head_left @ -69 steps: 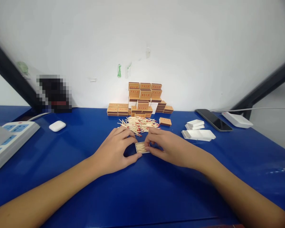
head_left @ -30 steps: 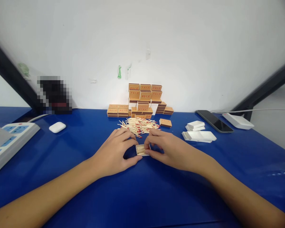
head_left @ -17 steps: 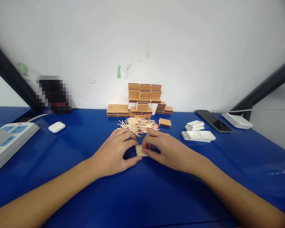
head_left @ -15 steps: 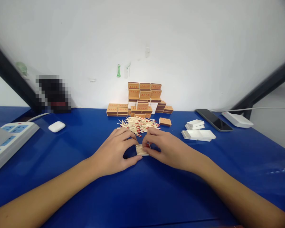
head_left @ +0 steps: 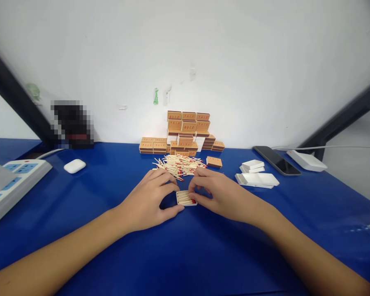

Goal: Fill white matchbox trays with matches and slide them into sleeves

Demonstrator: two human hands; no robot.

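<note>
A small white matchbox tray (head_left: 187,204) lies on the blue table with a layer of matches (head_left: 183,197) in it, red heads to the right. My left hand (head_left: 154,197) steadies the tray's left end, index finger at its far corner and thumb at its near one. Over the right end is my right hand (head_left: 214,190), its thumb and fingertips brought together against the matches; whether they grip one is hidden. Just behind both hands is a loose heap of red-tipped matches (head_left: 181,165).
Orange matchboxes (head_left: 188,125) are stacked against the wall, with a single matchbox (head_left: 214,162) nearer. Empty white trays (head_left: 259,179), a phone (head_left: 277,160) and a white box (head_left: 306,160) are at right. A white case (head_left: 75,166) and a power strip (head_left: 24,176) are at left.
My right hand has shifted slightly right on the tray, uncovering more of the matches. My left hand keeps its place at the tray's left end. The view has tilted slightly.
</note>
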